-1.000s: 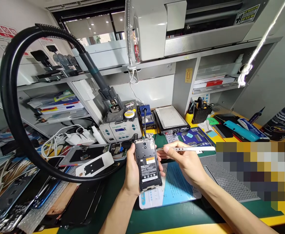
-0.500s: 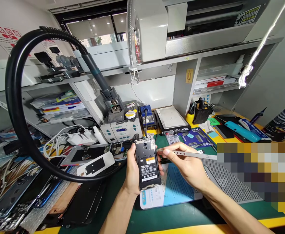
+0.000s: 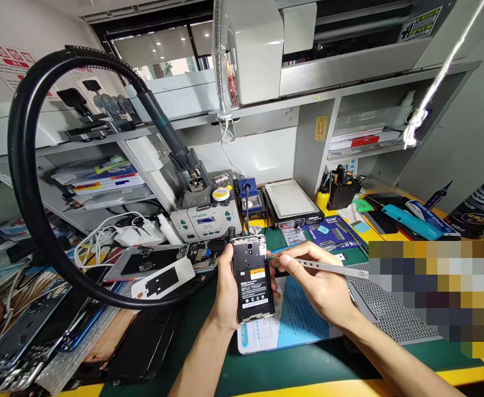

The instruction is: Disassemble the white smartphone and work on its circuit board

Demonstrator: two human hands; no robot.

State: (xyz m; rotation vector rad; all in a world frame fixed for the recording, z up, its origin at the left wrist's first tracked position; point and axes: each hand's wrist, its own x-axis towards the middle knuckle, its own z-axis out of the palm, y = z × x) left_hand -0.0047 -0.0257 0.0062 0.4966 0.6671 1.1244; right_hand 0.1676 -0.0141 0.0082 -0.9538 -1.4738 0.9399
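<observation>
My left hand point(image 3: 225, 292) is closed around a smartphone point(image 3: 250, 253) with its back cover off, held upright above the bench mat. Its black battery point(image 3: 253, 286) with an orange label faces me. Slim silver tweezers point(image 3: 328, 267), with a row of small square holes, lie in the pinch of my right hand point(image 3: 320, 284). Their tip is beside the phone's upper right edge; whether it touches cannot be made out. Beneath the phone, a blue and white printed sheet point(image 3: 304, 320) rests on the green mat point(image 3: 291, 369).
Behind the phone stand a hot air station point(image 3: 204, 220), a blue soldering iron stand point(image 3: 247, 193) and a flat heating plate point(image 3: 294, 201). A thick black hose point(image 3: 19, 165) loops at left over several phone parts point(image 3: 143, 336). A perforated grey mat point(image 3: 399, 309) lies at right.
My right hand and the tweezers have shifted very slightly beside the phone's edge. The phone stays in my left hand, nearly unmoved.
</observation>
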